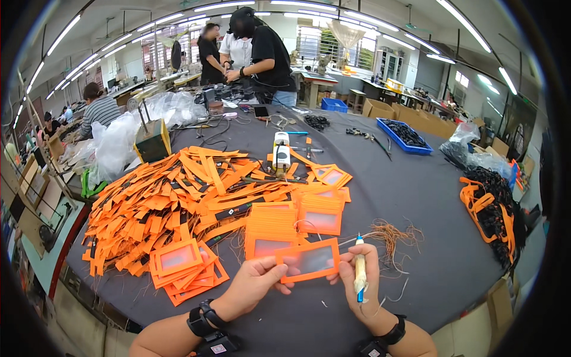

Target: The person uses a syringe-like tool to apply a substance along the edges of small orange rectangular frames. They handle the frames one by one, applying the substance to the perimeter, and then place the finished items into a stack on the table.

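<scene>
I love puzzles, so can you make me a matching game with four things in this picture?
Things
1. Tool
2. Table tray
3. Thread tangle
4. Left hand

Places, colours and states
A. Brown, lying on the gray tabletop
B. Holding the left end of an orange frame
C. In the right hand
D. Blue, with black pieces inside

Right pairs: 1-C, 2-D, 3-A, 4-B

Tube lights (464, 25), a grey worktable (392, 178), heaped orange strips (146, 208) and cardboard boxes (419, 121) mark a workshop.
</scene>
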Available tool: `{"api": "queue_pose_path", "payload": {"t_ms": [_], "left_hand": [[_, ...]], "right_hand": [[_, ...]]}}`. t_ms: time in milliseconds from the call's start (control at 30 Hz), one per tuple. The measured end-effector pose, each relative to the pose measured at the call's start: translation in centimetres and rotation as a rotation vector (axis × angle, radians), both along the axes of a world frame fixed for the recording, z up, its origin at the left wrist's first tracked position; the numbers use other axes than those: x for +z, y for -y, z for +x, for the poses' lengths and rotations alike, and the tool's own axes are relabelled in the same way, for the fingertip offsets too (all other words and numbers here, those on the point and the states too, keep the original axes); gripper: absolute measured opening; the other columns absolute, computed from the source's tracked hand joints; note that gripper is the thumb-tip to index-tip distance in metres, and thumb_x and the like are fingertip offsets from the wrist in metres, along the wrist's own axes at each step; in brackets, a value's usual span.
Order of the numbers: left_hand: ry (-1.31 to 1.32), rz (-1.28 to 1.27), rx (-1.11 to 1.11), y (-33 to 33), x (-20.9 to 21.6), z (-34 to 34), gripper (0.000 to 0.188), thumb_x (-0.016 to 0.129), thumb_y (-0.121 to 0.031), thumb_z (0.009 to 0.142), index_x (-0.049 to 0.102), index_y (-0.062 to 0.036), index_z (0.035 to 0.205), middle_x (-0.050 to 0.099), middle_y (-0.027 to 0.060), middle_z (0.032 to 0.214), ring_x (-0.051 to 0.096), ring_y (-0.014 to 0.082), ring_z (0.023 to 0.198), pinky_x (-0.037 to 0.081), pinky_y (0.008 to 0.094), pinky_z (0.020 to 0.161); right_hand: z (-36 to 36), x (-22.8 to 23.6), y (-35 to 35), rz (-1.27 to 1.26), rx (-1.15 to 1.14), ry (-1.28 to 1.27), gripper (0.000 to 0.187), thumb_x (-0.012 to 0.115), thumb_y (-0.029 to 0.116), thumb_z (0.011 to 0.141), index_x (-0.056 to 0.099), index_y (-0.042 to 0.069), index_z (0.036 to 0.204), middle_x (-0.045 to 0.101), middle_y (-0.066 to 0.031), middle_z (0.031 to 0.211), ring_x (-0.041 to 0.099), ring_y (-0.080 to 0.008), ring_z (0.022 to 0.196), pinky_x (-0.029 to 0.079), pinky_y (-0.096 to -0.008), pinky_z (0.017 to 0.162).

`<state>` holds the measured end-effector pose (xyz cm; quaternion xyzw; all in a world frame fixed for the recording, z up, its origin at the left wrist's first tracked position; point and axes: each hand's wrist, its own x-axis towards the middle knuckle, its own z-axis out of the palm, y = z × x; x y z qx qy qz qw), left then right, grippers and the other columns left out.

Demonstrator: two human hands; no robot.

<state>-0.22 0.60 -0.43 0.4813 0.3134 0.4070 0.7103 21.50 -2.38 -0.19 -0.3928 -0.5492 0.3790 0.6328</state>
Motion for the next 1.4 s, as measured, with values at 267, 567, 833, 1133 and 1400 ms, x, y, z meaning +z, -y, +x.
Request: {"api": "queue_pose_path", "payload": {"t_ms": [267, 567, 833, 1133, 1400], "left_hand": [[-0.252, 0.161, 0.063, -0.5, 2.6, -4.0, 0.026, 0.053, -0.013, 0.095, 0.061, 0.0017, 0.115, 0.059, 0.0042, 0.089, 0.062, 0.0114, 0.080, 0.055, 0.0244, 0.069], [-0.570, 0.359, 0.742, 4.7, 4.0, -18.3, 0.045, 0.059, -0.002, 0.086, 0.048, 0.0045, 0.129, 0.059, 0.0007, 0.090, 0.055, 0.0077, 0.078, 0.046, 0.0219, 0.071], [-1.300, 0.810, 0.782, 4.1, 4.5, -15.2, 0.032, 0.068, -0.007, 0.079, 0.062, -0.0017, 0.109, 0.054, 0.0120, 0.097, 0.057, 0.0283, 0.085, 0.047, 0.0330, 0.076], [-1.354, 1.157, 0.049, -3.7, 3.0, -3.9, 0.043, 0.070, -0.010, 0.075, 0.059, -0.0039, 0.116, 0.055, 0.0129, 0.112, 0.053, 0.0298, 0.100, 0.046, 0.0383, 0.084], [-1.458, 1.265, 0.117, -5.1, 1.6, -2.4, 0.058, 0.077, -0.017, 0.066, 0.054, -0.0071, 0.118, 0.052, 0.0098, 0.103, 0.050, 0.0267, 0.099, 0.041, 0.0372, 0.085]], "right_hand": [[0.5, 0.5, -0.5, 0.015, -0.099, 0.060, 0.030, 0.045, 0.025, 0.100, 0.038, 0.002, 0.118, 0.064, -0.0132, 0.084, 0.061, -0.0144, 0.064, 0.047, -0.0237, 0.058], [0.3, 1.1, 0.7, 0.033, -0.114, 0.068, 0.030, 0.039, 0.026, 0.100, 0.045, 0.006, 0.122, 0.059, -0.0067, 0.077, 0.055, -0.0103, 0.057, 0.044, -0.0209, 0.052], [1.0, 1.9, 1.0, 0.035, -0.092, 0.098, 0.027, 0.045, 0.016, 0.098, 0.046, 0.001, 0.119, 0.061, -0.0108, 0.079, 0.056, -0.0130, 0.059, 0.047, -0.0241, 0.057], [2.3, 0.7, -0.3, 0.089, -0.047, 0.072, 0.032, 0.048, 0.023, 0.098, 0.053, 0.000, 0.119, 0.059, -0.0077, 0.081, 0.057, -0.0112, 0.065, 0.047, -0.0229, 0.059], [2.8, 1.0, -0.5, 0.013, -0.074, 0.042, 0.031, 0.048, 0.025, 0.098, 0.058, 0.001, 0.116, 0.060, -0.0058, 0.082, 0.056, -0.0094, 0.068, 0.048, -0.0234, 0.061]]}}
